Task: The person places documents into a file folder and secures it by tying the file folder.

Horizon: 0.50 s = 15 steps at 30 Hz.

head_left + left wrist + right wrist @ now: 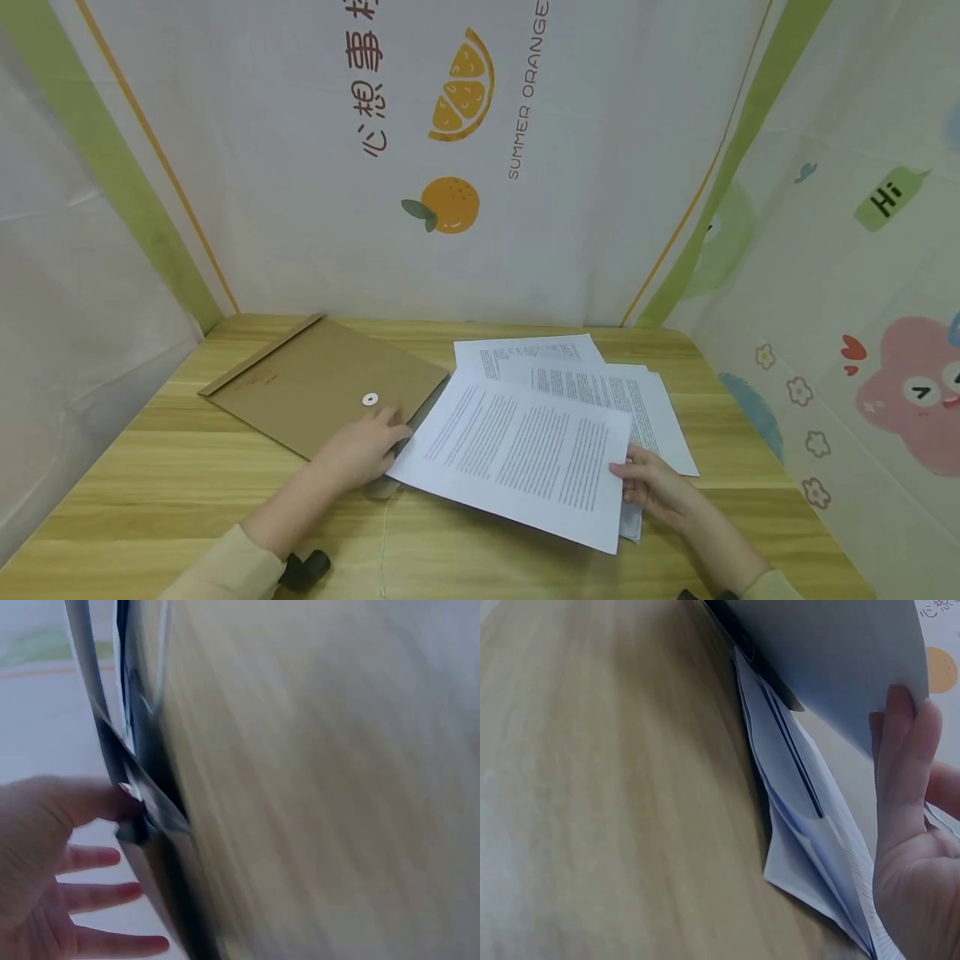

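Observation:
A brown paper document envelope [322,383] with a white round button [370,399] lies at an angle on the left of the table. At its right edge is my left hand [362,448]. The left wrist view shows the thumb against the envelope's mouth [154,806], which gapes, while several fingers stretch out behind. My right hand [658,490] pinches the right edge of printed paper [517,454], held tilted above the table. The paper's left corner reaches the envelope's mouth; whether it is inside cannot be told. In the right wrist view, the paper [832,660] bends upward.
More printed sheets [600,387] lie loosely overlapped behind and under the held paper. A thin white string [384,533] hangs from the envelope toward the front of the wooden table [150,492]. Printed white cloth [300,208] stands behind the table and along its sides.

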Tool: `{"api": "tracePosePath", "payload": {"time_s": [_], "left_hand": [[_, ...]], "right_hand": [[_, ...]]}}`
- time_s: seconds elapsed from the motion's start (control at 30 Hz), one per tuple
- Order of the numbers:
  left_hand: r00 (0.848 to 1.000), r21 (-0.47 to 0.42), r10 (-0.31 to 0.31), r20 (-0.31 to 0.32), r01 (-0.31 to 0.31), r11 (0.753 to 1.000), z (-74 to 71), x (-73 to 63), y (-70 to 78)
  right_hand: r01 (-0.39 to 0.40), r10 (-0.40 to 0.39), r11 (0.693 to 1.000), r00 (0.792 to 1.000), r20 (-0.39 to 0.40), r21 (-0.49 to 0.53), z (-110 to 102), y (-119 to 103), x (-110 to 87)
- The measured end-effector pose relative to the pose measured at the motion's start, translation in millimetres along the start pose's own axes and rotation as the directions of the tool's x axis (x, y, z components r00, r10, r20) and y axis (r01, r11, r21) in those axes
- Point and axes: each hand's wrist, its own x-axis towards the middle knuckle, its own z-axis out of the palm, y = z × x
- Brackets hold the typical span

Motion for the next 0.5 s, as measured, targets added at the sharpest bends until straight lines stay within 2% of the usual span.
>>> {"api": "tracePosePath", "payload": {"time_s": [0.1, 0.27, 0.5], "left_hand": [[1.0, 0.083, 0.003, -0.009, -0.002, 0.997, -1.3, 1.0, 6.5], [0.999, 0.236, 0.006, -0.035, 0.002, 0.972, -3.3, 0.9, 14.9], [0.986, 0.35, 0.073, -0.152, -0.015, 0.937, -6.1, -1.5, 18.4]], "right_hand": [[-0.005, 0.005, 1.0, 1.0, 0.006, 0.0, 1, 1, 0.7], [-0.016, 0.016, 1.0, 1.0, 0.007, -0.013, 2, 2, 1.6], [-0.034, 0.034, 0.999, 0.999, 0.007, -0.039, 2, 4, 3.0]]}}
